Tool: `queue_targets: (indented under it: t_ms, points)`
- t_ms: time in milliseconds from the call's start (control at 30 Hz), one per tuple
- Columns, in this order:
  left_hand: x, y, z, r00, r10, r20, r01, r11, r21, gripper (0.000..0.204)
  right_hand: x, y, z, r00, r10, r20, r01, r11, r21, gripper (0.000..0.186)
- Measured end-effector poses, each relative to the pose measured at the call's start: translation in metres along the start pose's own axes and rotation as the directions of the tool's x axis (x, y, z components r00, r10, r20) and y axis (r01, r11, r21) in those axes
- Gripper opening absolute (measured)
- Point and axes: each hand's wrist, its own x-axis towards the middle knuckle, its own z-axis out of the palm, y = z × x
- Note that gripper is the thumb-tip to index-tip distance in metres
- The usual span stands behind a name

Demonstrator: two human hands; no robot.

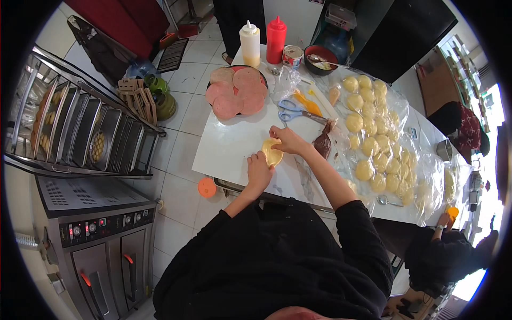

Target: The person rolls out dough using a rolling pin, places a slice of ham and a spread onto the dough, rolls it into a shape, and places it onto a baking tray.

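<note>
A flattened piece of yellow dough (273,155) lies on the white tabletop (218,149) in front of me. My left hand (259,172) grips its near left edge with curled fingers. From the far right side, my right hand (288,141) pinches the dough's upper edge, thumb and fingers bent together. Just beyond, blue-handled scissors (301,112) lie beside an orange piping bag (308,103). Close to my right forearm rests a bag of dark brown filling (323,141). Round pink meat slices (234,92) overlap on a dark plate at the far left.
Many dough balls (369,124) sit under clear plastic on the right. A white squeeze bottle (249,45), a red one (276,41), a can (292,56) and a bowl (321,58) line the far edge. Left stand a tray rack (90,128) and an oven (101,229). Another person (448,256) is at right.
</note>
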Motion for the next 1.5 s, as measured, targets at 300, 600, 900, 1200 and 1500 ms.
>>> queue_targets:
  t_ms: [300, 600, 900, 1200, 1500]
  points:
    - [0.041, -0.068, -0.06, 0.99, -0.106, 0.097, 0.14, 0.544, -0.827, 0.062, -0.003, 0.021, 0.005, 0.996, 0.024, -0.09, -0.024, 1.0, 0.001, 0.028]
    - [0.035, -0.093, -0.098, 0.963, -0.108, 0.246, 0.256, 0.087, -0.963, 0.064, -0.012, 0.027, 0.01, 0.982, 0.059, -0.179, -0.041, 0.994, 0.102, 0.029]
    - [0.093, -0.221, -0.101, 0.886, -0.063, -0.459, 0.044, 0.998, -0.052, 0.054, -0.013, 0.022, 0.009, 0.98, 0.09, -0.18, -0.043, 0.967, 0.249, 0.028]
    - [0.049, -0.113, -0.122, 0.954, 0.111, -0.278, -0.208, 0.914, -0.349, 0.054, -0.023, 0.034, 0.016, 0.966, 0.085, -0.245, -0.007, 0.953, 0.302, 0.025]
    - [0.046, -0.187, -0.104, 0.9, -0.215, -0.378, 0.388, 0.79, 0.475, 0.054, -0.018, 0.037, 0.015, 0.97, 0.017, -0.241, 0.078, 0.921, 0.382, 0.027]
